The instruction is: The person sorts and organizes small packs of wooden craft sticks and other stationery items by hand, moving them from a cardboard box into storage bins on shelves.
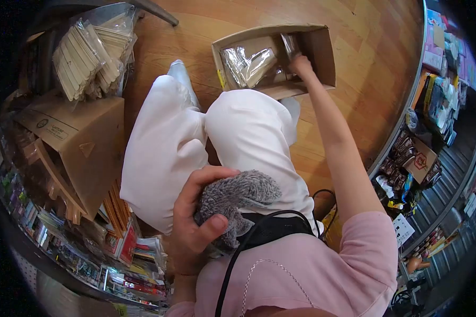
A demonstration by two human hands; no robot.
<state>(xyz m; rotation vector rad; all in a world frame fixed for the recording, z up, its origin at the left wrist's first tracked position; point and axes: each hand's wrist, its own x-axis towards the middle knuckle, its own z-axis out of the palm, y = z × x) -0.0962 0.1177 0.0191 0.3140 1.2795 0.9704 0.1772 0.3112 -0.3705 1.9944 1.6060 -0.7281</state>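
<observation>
My left hand (195,211) is wrapped round a bunched grey fluffy cloth (238,190), held close to my body above my lap. My right arm stretches forward, and my right hand (301,66) is inside an open cardboard box (325,58) on the floor. Its fingers are closed at the lower end of a clear plastic packet (288,45) that leans up by the back wall. More shiny clear packets (248,66) lie in the left half of the box. My fingertips are partly hidden.
Plastic-wrapped bundles of flat wooden sticks (82,61) sit on a large carton (71,132) at the left. Packed shelves (116,280) curve along the lower left. Merchandise shelving (433,153) lines the right. A black cable (232,264) crosses my front.
</observation>
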